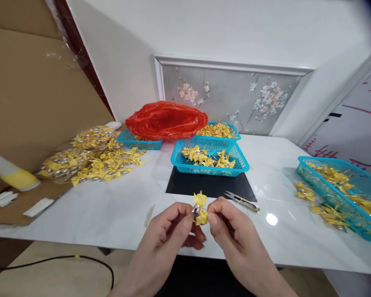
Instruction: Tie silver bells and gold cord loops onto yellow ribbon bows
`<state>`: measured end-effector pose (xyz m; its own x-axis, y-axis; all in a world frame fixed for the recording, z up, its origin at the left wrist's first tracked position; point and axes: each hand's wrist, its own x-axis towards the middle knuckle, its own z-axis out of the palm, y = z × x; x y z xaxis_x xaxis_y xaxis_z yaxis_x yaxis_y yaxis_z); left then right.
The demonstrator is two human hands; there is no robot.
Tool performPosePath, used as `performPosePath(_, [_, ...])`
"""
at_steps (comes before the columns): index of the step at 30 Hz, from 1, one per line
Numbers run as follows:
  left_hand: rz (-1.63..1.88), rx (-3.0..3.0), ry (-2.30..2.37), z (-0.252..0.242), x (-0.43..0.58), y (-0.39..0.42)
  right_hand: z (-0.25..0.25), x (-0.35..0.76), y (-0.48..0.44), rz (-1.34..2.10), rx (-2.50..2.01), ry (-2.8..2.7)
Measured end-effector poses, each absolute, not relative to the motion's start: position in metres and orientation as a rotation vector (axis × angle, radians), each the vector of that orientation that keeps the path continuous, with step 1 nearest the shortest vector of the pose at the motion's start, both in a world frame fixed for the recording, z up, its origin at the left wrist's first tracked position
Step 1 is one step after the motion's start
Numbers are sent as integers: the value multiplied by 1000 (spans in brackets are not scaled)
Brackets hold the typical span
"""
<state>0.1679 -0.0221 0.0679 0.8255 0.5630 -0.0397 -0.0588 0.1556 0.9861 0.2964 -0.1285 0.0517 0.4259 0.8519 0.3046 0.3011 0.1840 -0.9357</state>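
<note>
Between my two hands, over the front part of the white table, is a yellow ribbon bow [200,201] with a small silver bell [196,210] at its middle. My left hand [170,231] pinches the bow by the bell, thumb and forefinger closed. With thumb and forefinger together, my right hand [231,231] grips the bow's right side; a thin tie or wire seems to run there, too fine to make out. Thread snips [243,201] lie just beyond my right hand, partly on a black mat [188,185].
A blue basket [210,168] of bows stands on the mat, with more baskets and a red plastic bag [167,119] behind. Bagged bows [92,156] pile up at left. Another blue basket [336,206] sits at right, loose bows [329,214] beside it. Cardboard [34,82] walls the left side.
</note>
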Motion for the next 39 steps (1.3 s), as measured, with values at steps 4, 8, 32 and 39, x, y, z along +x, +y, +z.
performPosePath(4, [426, 1238, 409, 65, 171, -25, 53, 295, -129, 521, -1361, -1157])
performPosePath(8, [446, 1217, 498, 63, 174, -25, 53, 296, -131, 682, -1309, -1091])
performPosePath(32, [429, 1593, 387, 73, 163, -16, 54, 300, -135, 520, -1368, -1196])
performPosePath(39, [498, 1407, 431, 69, 167, -25, 57, 288, -133, 867, -1260, -849])
